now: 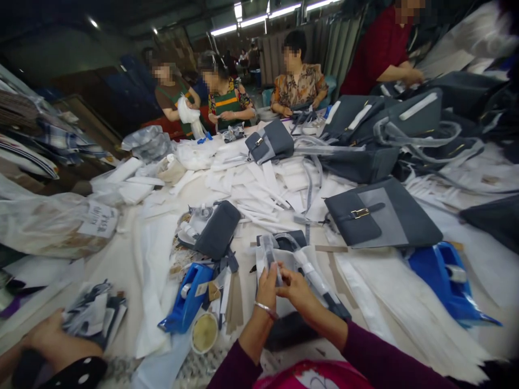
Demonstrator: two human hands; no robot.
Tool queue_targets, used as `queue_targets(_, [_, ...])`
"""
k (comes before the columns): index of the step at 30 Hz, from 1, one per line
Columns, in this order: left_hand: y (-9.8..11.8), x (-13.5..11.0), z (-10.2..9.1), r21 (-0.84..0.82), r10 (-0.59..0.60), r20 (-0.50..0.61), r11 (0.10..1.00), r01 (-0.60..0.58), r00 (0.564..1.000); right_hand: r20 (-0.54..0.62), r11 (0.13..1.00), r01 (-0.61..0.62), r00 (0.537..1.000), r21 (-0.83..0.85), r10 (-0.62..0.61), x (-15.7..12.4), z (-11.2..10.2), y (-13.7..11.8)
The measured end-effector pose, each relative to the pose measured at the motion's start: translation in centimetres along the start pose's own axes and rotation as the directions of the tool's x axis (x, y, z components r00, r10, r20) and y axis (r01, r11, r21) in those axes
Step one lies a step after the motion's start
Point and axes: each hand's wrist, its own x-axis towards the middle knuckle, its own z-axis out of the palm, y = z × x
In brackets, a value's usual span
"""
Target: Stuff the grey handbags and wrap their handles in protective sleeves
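Left hand: the left hand (267, 289) is seen raised over the near edge of the table, fingers curled and pressed together on a grey strap wrapped in clear plastic film (268, 254); a thin silver bangle (265, 308) is worn at the wrist.
Right hand: the right hand (298, 289) is held just beside the left, touching it, its fingertips pinched on the lower end of the same wrapped strap; whether anything else is gripped cannot be told.
Wrapped strap: it is held upright between the two hands, in front of the chest, and rises above a flat dark grey bag piece (284, 240) lying on the table.
Near the hands: a blue plastic tape dispenser (188, 297) is set to the left, beside a small round tin with a yellowish content (205, 332); a dark grey pouch (217, 229) lies beyond it.
Table: a white work table strewn with white paper strips (251, 189) is shown, with a finished two-tone grey handbag with a gold buckle (381, 216) to the right and a second blue tape dispenser (446, 278) near it.
Co-workers: another person's hand (52, 340) is laid on a stack of grey pieces at lower left; four people are seated or standing at the far side.
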Motion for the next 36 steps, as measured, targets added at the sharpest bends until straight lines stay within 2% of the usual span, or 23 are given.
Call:
queue_targets(2, [0.2, 0.5, 0.0, -0.082, -0.114, 0.093, 0.989, 0.122, 0.989, 0.037, 0.990, 0.135, 0.990, -0.050, -0.133, 0.0, -0.2, 0.3])
queue_targets(4, [0.1, 0.9, -0.1, -0.068, -0.131, 0.124, 0.988, 0.140, 0.984, 0.078, 0.973, 0.207, 0.977, -0.102, -0.199, -0.1, -0.4, 0.7])
queue_targets(5, [-0.2, 1.0, -0.1, -0.021, -0.093, 0.097, 0.995, 0.095, 0.991, 0.087, 0.980, 0.171, 0.983, -0.100, -0.163, -0.1, -0.4, 0.9])
queue_targets(7, [-0.9, 1.4, -0.1, 0.092, 0.003, 0.017, 0.996, -0.004, 1.000, 0.074, 0.999, 0.020, 0.997, -0.044, -0.017, -0.1, -0.4, 1.4])
queue_targets(9, [-1.7, 1.8, -0.1, 0.122, -0.004, -0.015, 0.993, 0.006, 1.000, 0.048, 0.998, -0.058, 0.997, 0.012, 0.058, 0.0, -0.5, 1.9])
queue_targets(12, [-2.4, 2.9, -0.2, -0.003, -0.165, 0.056, 0.986, 0.165, 0.985, 0.031, 0.996, 0.090, 0.996, -0.026, -0.089, 0.4, -0.7, 2.7])
queue_targets(13, [-2.5, 3.3, -0.3, -0.031, -0.174, 0.064, 0.984, 0.176, 0.983, 0.027, 0.991, 0.124, 0.992, -0.049, -0.123, 0.6, -0.8, 3.0])
queue_targets(14, [-2.7, 3.7, -0.4, -0.022, -0.149, 0.050, 0.988, 0.150, 0.988, 0.023, 0.992, 0.109, 0.994, -0.059, -0.108, 0.8, -0.8, 3.1])
queue_targets(15, [-3.0, 4.0, -0.5, 0.024, -0.095, 0.019, 0.995, 0.095, 0.995, 0.022, 0.998, 0.040, 0.999, -0.041, -0.039, 1.1, -0.7, 3.3])
queue_targets(17, [-3.5, 4.5, -0.6, 0.158, 0.015, -0.039, 0.987, -0.009, 0.999, 0.045, 0.981, -0.179, 0.983, 0.074, 0.176, 1.6, -0.5, 3.5])
queue_targets(18, [-3.7, 4.7, -0.7, 0.198, 0.028, -0.052, 0.980, -0.018, 0.998, 0.068, 0.955, -0.259, 0.965, 0.142, 0.252, 1.8, -0.4, 3.6])
queue_targets(19, [-3.8, 4.9, -0.7, 0.191, 0.002, -0.058, 0.982, 0.009, 0.998, 0.081, 0.938, -0.287, 0.958, 0.193, 0.276, 2.0, -0.3, 3.7])
queue_targets(20, [-3.9, 5.1, -0.7, 0.137, -0.069, -0.052, 0.988, 0.075, 0.996, 0.078, 0.942, -0.259, 0.966, 0.211, 0.248, 2.0, -0.2, 3.8])
queue_targets(22, [-3.8, 5.5, -0.8, -0.006, -0.254, 0.008, 0.967, 0.254, 0.967, 0.038, 0.984, -0.107, 0.994, 0.140, 0.103, 2.0, -0.3, 3.9])
queue_targets(24, [-3.8, 6.0, -1.0, -0.057, -0.330, 0.060, 0.941, 0.333, 0.942, 0.029, 1.000, -0.004, 1.000, 0.027, 0.004, 1.9, -0.7, 4.0])
queue_targets(25, [-3.9, 6.2, -1.0, -0.053, -0.320, 0.056, 0.945, 0.322, 0.946, 0.029, 1.000, -0.020, 0.999, 0.000, 0.020, 2.0, -0.8, 4.0])
queue_targets(27, [-4.3, 6.6, -1.1, -0.009, -0.227, -0.004, 0.974, 0.227, 0.974, 0.043, 0.980, -0.193, 0.981, 0.052, 0.191, 2.5, -1.1, 4.0])
queue_targets(29, [-5.0, 7.0, -1.1, 0.062, -0.123, -0.040, 0.990, 0.125, 0.992, 0.121, 0.877, -0.435, 0.900, 0.203, 0.419, 3.1, -1.1, 4.1])
queue_targets(31, [-5.5, 7.1, -1.0, 0.166, -0.027, -0.044, 0.986, 0.034, 0.999, 0.209, 0.734, -0.582, 0.812, 0.349, 0.544, 3.6, -0.9, 4.1])
queue_targets(33, [-5.3, 6.6, -1.0, 0.284, 0.024, -0.047, 0.959, -0.009, 0.999, 0.206, 0.675, -0.607, 0.788, 0.420, 0.580, 3.7, -0.6, 4.2])
queue_targets(36, [-3.7, 4.8, -1.6, 0.506, 0.151, 0.007, 0.852, -0.134, 0.988, 0.127, 0.690, -0.588, 0.792, 0.422, 0.597, 3.3, -0.4, 4.1])
